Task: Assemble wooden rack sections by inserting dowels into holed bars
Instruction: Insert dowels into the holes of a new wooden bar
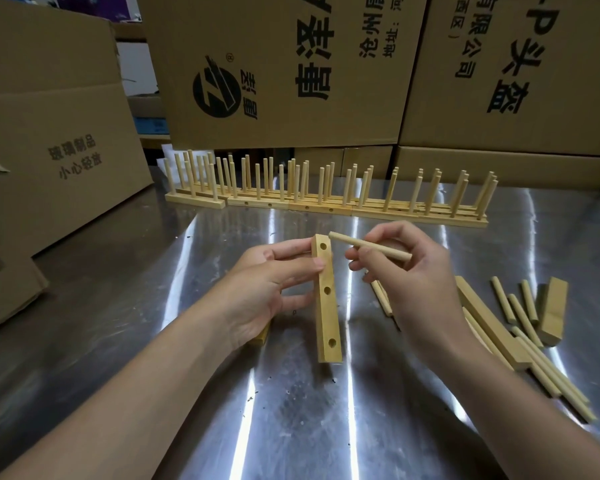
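My left hand [267, 289] grips a pale wooden bar [327, 317] near its top end; the bar stands nearly upright above the metal table, with three round holes facing me. My right hand [409, 278] pinches a wooden dowel [371, 244] that lies almost level. The dowel's left tip sits just right of the bar's top hole, close to it but outside it. Another bar [262, 336] lies partly hidden under my left palm.
Loose dowels [525, 315] and spare bars [492, 327] lie on the shiny steel table [187, 341] at the right. A row of finished rack sections [326, 194] with upright dowels stands at the back. Large cardboard boxes [291, 64] wall in the far and left sides.
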{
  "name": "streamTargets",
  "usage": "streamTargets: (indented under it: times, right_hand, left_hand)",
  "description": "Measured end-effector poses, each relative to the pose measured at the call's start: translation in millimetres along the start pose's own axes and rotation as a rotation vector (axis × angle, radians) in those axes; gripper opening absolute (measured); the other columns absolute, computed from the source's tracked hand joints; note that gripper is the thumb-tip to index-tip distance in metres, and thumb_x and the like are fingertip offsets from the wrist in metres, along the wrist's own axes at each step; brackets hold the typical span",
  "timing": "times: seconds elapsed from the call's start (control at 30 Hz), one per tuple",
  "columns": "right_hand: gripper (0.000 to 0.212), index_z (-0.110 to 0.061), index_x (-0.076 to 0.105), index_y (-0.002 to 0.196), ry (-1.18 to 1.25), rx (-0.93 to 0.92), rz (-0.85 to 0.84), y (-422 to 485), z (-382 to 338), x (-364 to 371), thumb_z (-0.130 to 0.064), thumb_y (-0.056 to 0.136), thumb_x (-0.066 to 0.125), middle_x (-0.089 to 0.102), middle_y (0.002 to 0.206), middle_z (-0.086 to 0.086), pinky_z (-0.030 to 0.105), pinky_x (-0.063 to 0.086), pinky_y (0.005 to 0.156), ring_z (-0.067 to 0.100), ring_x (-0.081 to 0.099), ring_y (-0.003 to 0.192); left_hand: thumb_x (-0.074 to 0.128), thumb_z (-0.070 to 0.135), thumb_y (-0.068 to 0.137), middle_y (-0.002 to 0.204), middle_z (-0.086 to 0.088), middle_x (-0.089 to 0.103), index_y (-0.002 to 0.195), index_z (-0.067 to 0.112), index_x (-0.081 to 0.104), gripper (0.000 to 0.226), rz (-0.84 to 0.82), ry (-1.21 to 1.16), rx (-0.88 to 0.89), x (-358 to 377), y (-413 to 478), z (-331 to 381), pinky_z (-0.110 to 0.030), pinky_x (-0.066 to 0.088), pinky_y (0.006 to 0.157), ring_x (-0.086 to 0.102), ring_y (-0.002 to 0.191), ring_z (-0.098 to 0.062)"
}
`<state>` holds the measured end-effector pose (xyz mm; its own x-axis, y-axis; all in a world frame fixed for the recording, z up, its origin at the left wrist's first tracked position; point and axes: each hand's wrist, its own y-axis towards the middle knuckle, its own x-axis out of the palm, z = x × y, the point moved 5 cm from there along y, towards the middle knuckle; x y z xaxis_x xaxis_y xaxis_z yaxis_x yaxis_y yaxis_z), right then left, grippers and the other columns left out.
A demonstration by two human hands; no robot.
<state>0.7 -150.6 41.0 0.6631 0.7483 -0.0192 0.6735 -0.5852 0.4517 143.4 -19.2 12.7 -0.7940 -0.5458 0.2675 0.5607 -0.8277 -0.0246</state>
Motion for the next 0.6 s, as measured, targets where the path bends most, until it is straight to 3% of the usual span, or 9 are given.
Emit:
streamTargets:
  times: [0.1, 0.2, 0.47, 0.6]
  right_hand:
    - [0.014, -0.024, 0.066, 0.097, -0.131, -0.032, -0.014, -4, -3, 3, -0.011, 0.097, 0.07, 0.078, 0.088, 0.003, 0.04, 0.063, 0.072, 0.024, 0.075, 0.084]
    - [0.015, -0.031, 0.065, 0.092, -0.235, -0.075, -0.019, -6, -7, 4, -0.016, 0.094, 0.067, 0.071, 0.083, 0.004, 0.057, 0.058, 0.069, 0.033, 0.069, 0.078]
    - [0.004, -0.028, 0.064, 0.089, -0.235, -0.092, -0.043, -4, -13, 4, -0.026, 0.086, 0.064, 0.071, 0.082, 0.008, 0.06, 0.053, 0.063, 0.042, 0.065, 0.079]
    - [0.005, -0.027, 0.065, 0.087, -0.215, -0.074, -0.042, -4, -12, 3, -0.025, 0.082, 0.063, 0.074, 0.081, 0.008, 0.059, 0.055, 0.065, 0.038, 0.069, 0.079]
  left_hand:
    - [0.076, 0.005, 0.094, 0.126, -0.017, 0.076, 0.128, 0.012, 0.077, 0.034, -0.027, 0.012, -0.001, 2, -2, 1, -0.048, 0.063, 0.096, 0.073, 0.118, -0.029]
    - [0.076, 0.006, 0.094, 0.122, -0.015, 0.077, 0.125, 0.012, 0.078, 0.032, -0.016, 0.001, 0.004, 2, -2, 2, -0.039, 0.064, 0.087, 0.076, 0.111, -0.024]
    - [0.08, 0.008, 0.09, 0.122, -0.011, 0.078, 0.122, 0.017, 0.081, 0.033, 0.002, 0.057, 0.037, 4, -4, 4, -0.036, 0.062, 0.08, 0.075, 0.106, -0.015]
    - [0.083, 0.01, 0.085, 0.115, -0.003, 0.079, 0.12, 0.019, 0.082, 0.037, 0.002, 0.035, 0.053, 5, -3, 6, -0.037, 0.061, 0.08, 0.074, 0.097, -0.011]
